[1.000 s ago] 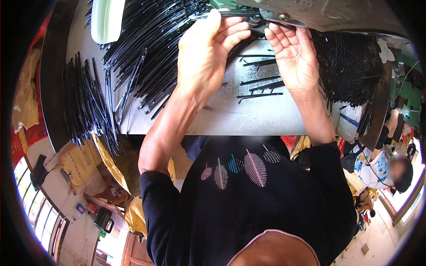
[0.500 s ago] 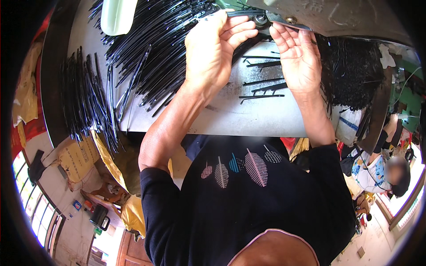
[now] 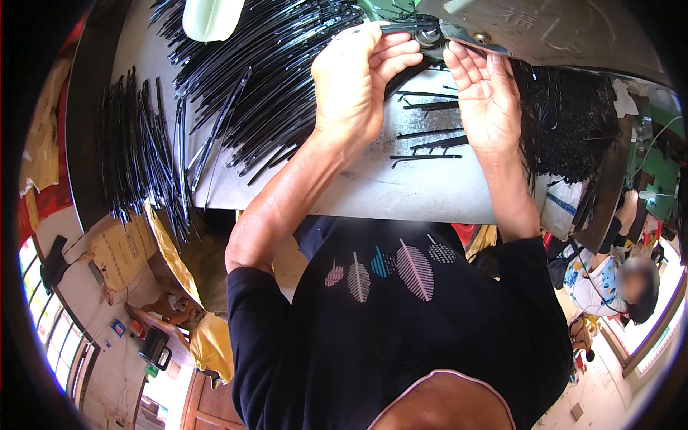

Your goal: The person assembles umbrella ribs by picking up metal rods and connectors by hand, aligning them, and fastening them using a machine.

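Observation:
My left hand point(image 3: 349, 89) is raised at the top of the table, its thumb and fingers closed on thin black strips point(image 3: 401, 28) that run toward a round dark metal fitting point(image 3: 428, 37). Right of that fitting, my right hand point(image 3: 490, 107) is turned palm toward me, its fingers bent up against the lower edge of a metal plate point(image 3: 559, 32). What its fingertips pinch, if anything, is hidden by the plate and fingers. A large heap of glossy black strips point(image 3: 265, 86) lies beside my left hand. Several separate strips point(image 3: 430, 135) lie between my forearms.
Another bundle of black strips point(image 3: 136, 143) overhangs the left table edge. A pale green chute-like piece point(image 3: 213, 18) juts in at the top. Right of my right hand is a mass of fine black pieces point(image 3: 573, 122). Another person point(image 3: 598, 283) is at far right.
The whole view has shifted slightly, with the table and both hands a little further right. Both hands keep nearly the same pose beside the metal fitting.

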`<control>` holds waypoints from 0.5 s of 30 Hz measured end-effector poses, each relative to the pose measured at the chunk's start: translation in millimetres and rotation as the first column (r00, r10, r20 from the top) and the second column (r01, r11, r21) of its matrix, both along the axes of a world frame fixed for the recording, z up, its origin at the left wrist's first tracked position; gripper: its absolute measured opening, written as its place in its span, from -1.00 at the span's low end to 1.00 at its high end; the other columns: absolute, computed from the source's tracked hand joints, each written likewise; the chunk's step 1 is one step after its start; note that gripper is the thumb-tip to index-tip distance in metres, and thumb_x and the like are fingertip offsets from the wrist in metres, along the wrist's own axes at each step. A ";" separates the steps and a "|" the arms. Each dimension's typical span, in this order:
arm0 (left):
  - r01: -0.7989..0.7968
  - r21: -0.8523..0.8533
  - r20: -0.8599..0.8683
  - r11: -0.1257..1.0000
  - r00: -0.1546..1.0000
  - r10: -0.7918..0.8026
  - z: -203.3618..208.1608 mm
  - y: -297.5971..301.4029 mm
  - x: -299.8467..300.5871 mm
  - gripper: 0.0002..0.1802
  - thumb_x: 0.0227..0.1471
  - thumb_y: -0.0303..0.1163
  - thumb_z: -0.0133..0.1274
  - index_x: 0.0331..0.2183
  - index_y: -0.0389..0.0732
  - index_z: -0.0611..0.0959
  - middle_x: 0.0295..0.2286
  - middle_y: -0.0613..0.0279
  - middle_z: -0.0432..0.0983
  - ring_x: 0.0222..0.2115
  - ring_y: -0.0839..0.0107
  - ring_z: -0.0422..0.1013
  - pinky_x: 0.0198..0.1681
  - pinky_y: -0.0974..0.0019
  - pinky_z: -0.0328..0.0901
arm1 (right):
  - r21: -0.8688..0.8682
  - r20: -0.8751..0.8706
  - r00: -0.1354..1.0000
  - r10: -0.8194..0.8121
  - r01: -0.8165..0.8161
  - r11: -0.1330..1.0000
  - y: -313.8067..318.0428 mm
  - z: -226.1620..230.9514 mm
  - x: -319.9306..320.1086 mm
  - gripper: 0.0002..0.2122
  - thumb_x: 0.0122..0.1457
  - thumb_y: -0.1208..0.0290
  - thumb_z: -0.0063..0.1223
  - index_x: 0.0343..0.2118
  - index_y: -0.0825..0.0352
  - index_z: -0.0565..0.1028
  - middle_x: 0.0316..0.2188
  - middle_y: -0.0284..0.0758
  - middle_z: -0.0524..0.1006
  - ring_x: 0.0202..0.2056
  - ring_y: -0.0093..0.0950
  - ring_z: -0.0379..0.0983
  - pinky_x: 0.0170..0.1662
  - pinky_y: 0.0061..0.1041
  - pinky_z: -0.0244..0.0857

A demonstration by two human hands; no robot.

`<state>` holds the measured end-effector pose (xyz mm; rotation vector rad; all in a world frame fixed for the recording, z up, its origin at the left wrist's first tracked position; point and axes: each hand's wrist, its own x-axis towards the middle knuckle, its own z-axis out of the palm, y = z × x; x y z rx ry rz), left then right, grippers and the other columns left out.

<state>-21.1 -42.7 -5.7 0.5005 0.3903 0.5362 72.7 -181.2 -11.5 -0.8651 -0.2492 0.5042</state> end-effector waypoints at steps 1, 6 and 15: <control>-0.019 0.007 0.025 1.000 1.000 0.019 0.8 0.4 0.7 -0.80 0.06 -0.45 -0.05 -0.33 -0.43 0.46 -0.39 -0.11 0.48 -0.39 0.16 0.49 -0.28 0.18 0.45 | 0.003 0.014 1.000 0.008 -0.008 1.000 -1.1 0.8 -0.2 -0.79 0.25 0.40 -0.23 -0.22 0.41 0.42 -0.28 -0.11 0.51 -0.19 -0.24 0.47 -0.04 -0.19 0.36; 0.057 -0.038 0.094 0.998 0.994 -0.053 -1.5 5.5 -2.4 -0.80 0.07 -0.44 -0.07 -0.30 -0.41 0.45 -0.39 -0.13 0.48 -0.39 0.13 0.49 -0.28 0.18 0.45 | 0.003 0.029 0.996 0.081 -0.081 0.997 -3.2 1.7 -2.1 -0.79 0.25 0.39 -0.22 -0.24 0.40 0.43 -0.28 -0.12 0.52 -0.21 -0.26 0.48 -0.07 -0.19 0.38; 0.078 -0.021 0.022 0.997 0.997 -0.078 1.2 0.1 -9.9 -0.76 0.09 -0.40 -0.07 -0.24 -0.36 0.45 -0.35 -0.16 0.48 -0.33 0.11 0.48 -0.21 0.15 0.43 | -0.011 0.060 0.996 0.058 -0.058 0.998 -5.2 3.0 -7.4 -0.80 0.25 0.41 -0.24 -0.23 0.40 0.42 -0.28 -0.13 0.51 -0.21 -0.26 0.48 -0.08 -0.20 0.39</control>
